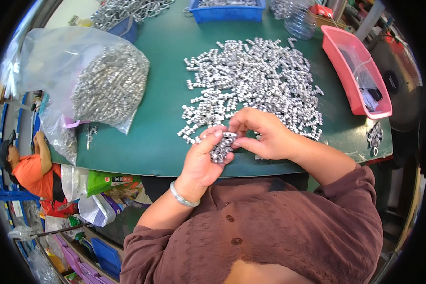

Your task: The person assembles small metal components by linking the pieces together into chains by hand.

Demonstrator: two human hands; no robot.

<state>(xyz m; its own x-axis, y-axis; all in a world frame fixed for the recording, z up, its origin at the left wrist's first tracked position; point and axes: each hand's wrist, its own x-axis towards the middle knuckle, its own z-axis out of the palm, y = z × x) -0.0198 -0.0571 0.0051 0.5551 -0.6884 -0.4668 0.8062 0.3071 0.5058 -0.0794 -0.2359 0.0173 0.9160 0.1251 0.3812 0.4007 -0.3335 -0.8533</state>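
Inside the curled grip of your left hand (pixel 198 163) sat a cluster of small silvery metal parts (pixel 221 152), your thumb bent over them. Close against the right side of that grip, your right hand (pixel 258 135) had its thumb and forefinger bent toward the parts with a narrow gap between the tips; I could not tell whether they pinched one. Just below the grip, a pale bangle (pixel 182 195) circled your left wrist. Beyond both hands, a broad heap of similar parts (pixel 255 75) spread over the green table (pixel 165 61). Left of the grip lay a clear plastic bag (pixel 111 85) full of small metal pieces. Well to its right stood a pink basket (pixel 336 64); farthest ahead, a blue bin (pixel 227 14).
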